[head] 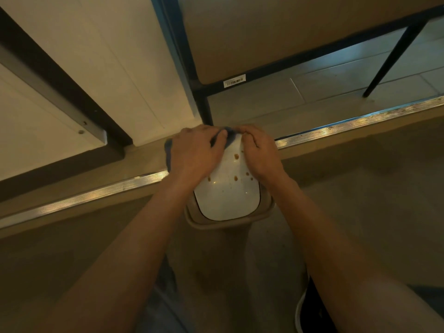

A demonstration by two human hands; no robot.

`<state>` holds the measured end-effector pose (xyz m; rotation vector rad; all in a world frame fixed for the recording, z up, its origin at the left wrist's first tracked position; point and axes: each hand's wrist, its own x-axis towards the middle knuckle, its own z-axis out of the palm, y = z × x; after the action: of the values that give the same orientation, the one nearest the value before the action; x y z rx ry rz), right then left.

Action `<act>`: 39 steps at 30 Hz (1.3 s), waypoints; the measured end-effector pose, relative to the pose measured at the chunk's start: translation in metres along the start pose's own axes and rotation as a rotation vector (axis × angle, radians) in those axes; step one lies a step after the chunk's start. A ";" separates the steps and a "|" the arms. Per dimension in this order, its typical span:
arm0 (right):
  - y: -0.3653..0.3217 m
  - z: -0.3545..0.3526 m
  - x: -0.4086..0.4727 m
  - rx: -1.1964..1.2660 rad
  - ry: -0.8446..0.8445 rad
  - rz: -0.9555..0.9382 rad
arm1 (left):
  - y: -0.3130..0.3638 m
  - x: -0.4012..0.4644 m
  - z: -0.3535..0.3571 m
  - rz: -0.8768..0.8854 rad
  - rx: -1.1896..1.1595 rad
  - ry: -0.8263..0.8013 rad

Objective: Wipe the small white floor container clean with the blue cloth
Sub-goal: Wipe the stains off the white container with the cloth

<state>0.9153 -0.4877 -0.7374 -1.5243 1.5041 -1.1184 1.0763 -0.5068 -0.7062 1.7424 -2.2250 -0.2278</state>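
The small floor container point(228, 200) stands on the floor against a metal threshold strip; it has a glossy white lid with a beige rim, and brown drops dot the lid. My left hand point(197, 152) lies on the lid's far left part and holds the blue cloth point(168, 150), which shows at the hand's left side and between the two hands at the far edge. My right hand point(259, 152) grips the lid's far right edge with curled fingers. Most of the cloth is hidden under my left hand.
A metal threshold strip point(360, 121) runs across the floor behind the container. A black table leg point(204, 106) stands just beyond it, with another slanted leg point(389, 58) at the right. White panels with a dark frame point(60, 87) fill the left. My shoe point(310, 308) is at the bottom.
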 end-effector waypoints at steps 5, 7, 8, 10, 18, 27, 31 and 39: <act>0.000 0.000 0.000 0.001 0.016 0.000 | -0.039 -0.034 -0.005 0.224 -0.146 0.051; -0.001 0.000 -0.001 -0.001 0.014 0.010 | -0.038 -0.027 -0.012 0.010 -0.256 0.008; -0.001 -0.001 -0.001 -0.008 0.013 0.014 | -0.034 -0.018 -0.012 -0.111 -0.270 -0.032; -0.002 0.000 -0.001 -0.014 0.011 0.017 | -0.018 -0.002 -0.008 -0.212 -0.183 -0.069; -0.002 -0.001 0.000 0.019 0.022 0.002 | -0.033 -0.041 0.002 0.256 -0.023 0.063; -0.004 0.000 0.000 0.035 0.022 0.024 | 0.008 -0.003 -0.005 -0.084 0.023 -0.029; -0.005 -0.002 -0.001 0.055 0.028 0.009 | -0.011 -0.043 0.001 0.283 0.036 0.052; -0.004 -0.001 -0.002 0.073 0.014 0.046 | -0.012 -0.009 -0.011 -0.213 -0.152 -0.033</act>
<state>0.9164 -0.4857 -0.7338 -1.4284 1.4842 -1.1463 1.0926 -0.5003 -0.7006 1.9015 -1.9849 -0.4635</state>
